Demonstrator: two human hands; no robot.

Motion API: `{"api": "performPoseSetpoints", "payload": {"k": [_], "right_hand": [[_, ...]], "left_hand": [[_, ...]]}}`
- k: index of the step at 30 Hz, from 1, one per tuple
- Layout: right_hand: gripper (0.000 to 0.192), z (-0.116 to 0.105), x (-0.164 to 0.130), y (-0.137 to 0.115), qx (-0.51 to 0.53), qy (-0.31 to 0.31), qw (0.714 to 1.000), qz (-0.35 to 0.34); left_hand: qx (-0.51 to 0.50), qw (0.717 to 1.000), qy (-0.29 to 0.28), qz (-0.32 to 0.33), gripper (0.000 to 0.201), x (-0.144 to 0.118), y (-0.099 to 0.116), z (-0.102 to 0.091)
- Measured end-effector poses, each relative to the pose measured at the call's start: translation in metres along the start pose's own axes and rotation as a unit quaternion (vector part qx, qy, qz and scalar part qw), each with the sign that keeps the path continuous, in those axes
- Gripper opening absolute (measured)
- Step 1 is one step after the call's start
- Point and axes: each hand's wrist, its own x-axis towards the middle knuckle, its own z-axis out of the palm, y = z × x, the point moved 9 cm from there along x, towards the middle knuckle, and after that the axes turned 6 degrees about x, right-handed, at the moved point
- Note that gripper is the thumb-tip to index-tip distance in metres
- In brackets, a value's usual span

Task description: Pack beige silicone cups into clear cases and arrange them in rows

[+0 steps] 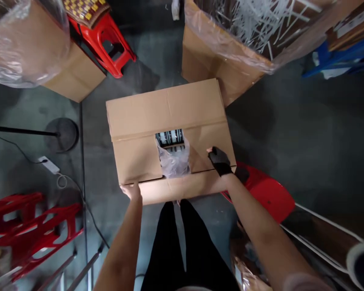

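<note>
A large cardboard box [139,117] stands on the floor in front of me, its top flaps folded inward. Through a gap between them show several dark round items with pale bands [171,137], standing in a row. Crumpled clear plastic [174,163] bulges out below these. My left hand [132,190] grips the box at its near left corner, fingers partly hidden by the edge. On the right flap lies my right hand [220,159], in a black fingerless glove, palm down and holding nothing; a fingertip points left.
Behind the box are a plastic-lined carton of white strips [221,52] and a red stool [109,40]. A lamp base [62,134], power strip [49,165] with cables, and red stools [36,230] occupy the left. A red chair [269,192] is close on the right.
</note>
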Motion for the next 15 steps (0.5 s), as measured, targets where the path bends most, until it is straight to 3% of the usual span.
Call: {"api": "performPoseSetpoints", "payload": {"k": [2,4,6,8,12,15], "right_hand": [[0.045,-0.008,0.032,-0.032,-0.007,-0.003,1.0,-0.01],[0.042,0.002,0.057,-0.074,-0.052,-0.058,0.996,-0.045],[0.043,0.017,0.071,-0.11,-0.106,-0.117,0.984,-0.081],[0.039,0.026,0.078,-0.134,-0.141,-0.147,0.973,-0.107],[0.031,0.028,0.084,-0.141,-0.176,-0.166,0.962,-0.123],[0.032,0.023,0.082,-0.137,-0.199,-0.172,0.954,-0.143]], "left_hand": [[0.031,0.994,0.036,0.094,0.063,-0.003,0.04,-0.011],[0.094,0.969,0.007,0.226,0.056,-0.006,0.092,-0.004],[0.177,0.918,-0.041,0.352,0.05,-0.01,0.141,0.015],[0.246,0.866,-0.074,0.429,0.049,-0.011,0.176,0.036],[0.312,0.781,-0.181,0.51,0.036,-0.01,0.214,0.085],[0.303,0.734,-0.257,0.55,0.02,-0.016,0.232,0.1]]}}
